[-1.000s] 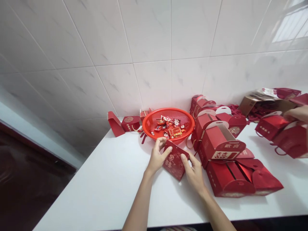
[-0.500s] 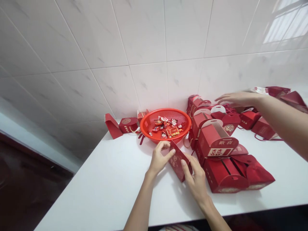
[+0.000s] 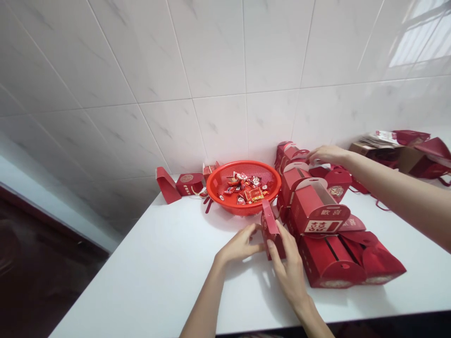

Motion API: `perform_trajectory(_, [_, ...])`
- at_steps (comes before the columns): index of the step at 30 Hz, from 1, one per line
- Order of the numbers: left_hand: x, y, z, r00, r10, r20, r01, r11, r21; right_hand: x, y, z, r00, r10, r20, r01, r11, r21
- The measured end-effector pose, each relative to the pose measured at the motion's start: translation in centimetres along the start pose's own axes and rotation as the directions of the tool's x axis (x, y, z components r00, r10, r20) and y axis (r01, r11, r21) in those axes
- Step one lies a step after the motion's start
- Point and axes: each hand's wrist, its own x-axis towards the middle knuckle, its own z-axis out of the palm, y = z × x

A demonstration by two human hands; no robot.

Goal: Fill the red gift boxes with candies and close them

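A small red candy box [image 3: 270, 225] stands on the white table, its narrow lid flap raised. My right hand [image 3: 289, 260] grips it on the near right side, thumb in front and fingers over the edge. My left hand [image 3: 241, 244] curves against its left side, thumb and fingertips at the cardboard; part of that contact is hidden. Just behind the box is a red plastic basket [image 3: 243, 209] holding wrapped candies [image 3: 252, 192]. To the right stand stacked red gift boxes with rounded handles, the nearest upper one [image 3: 319, 211] bearing a double-happiness label.
Another person's hand [image 3: 327, 154] reaches from the right over the boxes at the back. Two lower red boxes [image 3: 333, 263] sit near the front edge. At left, a red box [image 3: 189, 184] lies beside an upright red piece [image 3: 167, 185]. A tiled wall [image 3: 218, 122] closes off the back.
The box in my hands has turned from tilted to upright and shifted slightly right. My left hand has dropped lower along its side. The other person's hand has moved left and down toward the boxes.
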Motion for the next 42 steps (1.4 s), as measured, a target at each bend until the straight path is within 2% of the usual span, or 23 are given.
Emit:
perform_trajectory(6, [0.8,-0.8,2.1,0.999,0.026,-0.039,-0.028,0.997,-0.066,-0.4,0.3,0.1,0.998,0.032,-0.055,-0.035,0.998,-0.054])
perform_trajectory(12, [1.4,-1.4,3.3,0.996,0.023,-0.082,-0.036,0.987,-0.16,-1.4,-1.6,-0.4,0.985,-0.032,-0.172,0.021,0.998,-0.065])
perform_trajectory(15, [1.5,-1.2,3.4,0.995,0.012,-0.1,-0.033,0.977,-0.212,-2.8,-2.1,-1.1,0.98,-0.059,-0.191,0.061,0.998,0.005])
perform_trajectory(19, [1.5,-0.7,3.5,0.994,-0.004,-0.108,-0.023,0.968,-0.249,-5.2,-1.6,-2.2,0.986,-0.05,-0.159,0.072,0.989,0.133])
perform_trajectory(23, [1.8,-0.8,3.6,0.995,-0.037,-0.095,0.009,0.96,-0.279,-6.1,-0.9,-3.3,0.997,-0.026,-0.079,0.038,0.986,0.163])
perform_trajectory(27, [2.5,-1.7,4.1,0.993,-0.042,-0.115,-0.002,0.935,-0.354,-5.6,-0.3,-3.8,0.996,-0.094,0.002,0.092,0.982,0.165])
perform_trajectory(32, [3.2,-2.5,4.7,0.985,-0.11,-0.136,0.043,0.906,-0.421,-5.3,0.2,-3.2,0.995,-0.07,0.073,0.058,0.986,0.153])
perform_trajectory(37, [3.0,-2.3,5.2,0.985,-0.08,-0.152,-0.001,0.883,-0.469,-4.8,0.3,-2.6,0.992,-0.038,0.118,0.022,0.991,0.134])
perform_trajectory(42, [3.2,-2.6,5.7,0.986,-0.061,-0.158,-0.014,0.901,-0.433,-3.5,0.5,-2.4,0.992,-0.028,0.126,0.005,0.985,0.174])
